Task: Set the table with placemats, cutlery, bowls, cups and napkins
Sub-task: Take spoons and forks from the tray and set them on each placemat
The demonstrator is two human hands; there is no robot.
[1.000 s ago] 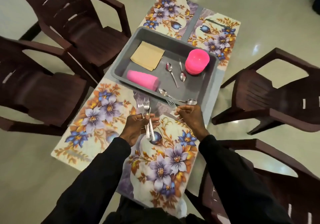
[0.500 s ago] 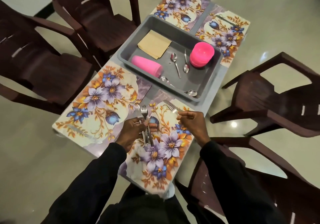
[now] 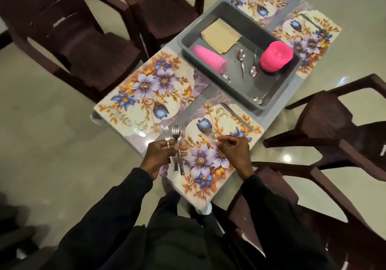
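Both hands are closed on cutlery: the left hand (image 3: 160, 156) and the right hand (image 3: 234, 152) are held apart over the near right placemat (image 3: 236, 121).

Dark brown chairs (image 3: 73, 46) are set around a pale grey tabletop (image 3: 291, 94). Four floral placemats are laid on it. The near left placemat (image 3: 150, 90) lies beside the near right one, and two far placemats (image 3: 313, 39) are partly covered by a grey tray (image 3: 279, 85) placed across the middle.

Inside the tray, a stack of pink bowls (image 3: 275, 57) is turned upside down at the right end. A pink cup (image 3: 208, 58) is laid on its side along the left wall; whether more cups are nested in it cannot be told. Tan napkins (image 3: 221, 35) are stacked flat in the far corner. Four spoons (image 3: 242, 60) are scattered on the tray floor between cup and bowls, one of them in the near corner.

A knife (image 3: 238, 117) is seen lying on the near right placemat, and another on the near left one.

A bundle of forks (image 3: 174, 142) is gripped in the curled fingers of the left hand, tines pointing away from the person and handles sticking out below the fist. A single fork (image 3: 210, 136), blurred, is pinched by its handle between the right thumb and fingertips, low over the mat; whether it touches cannot be told.
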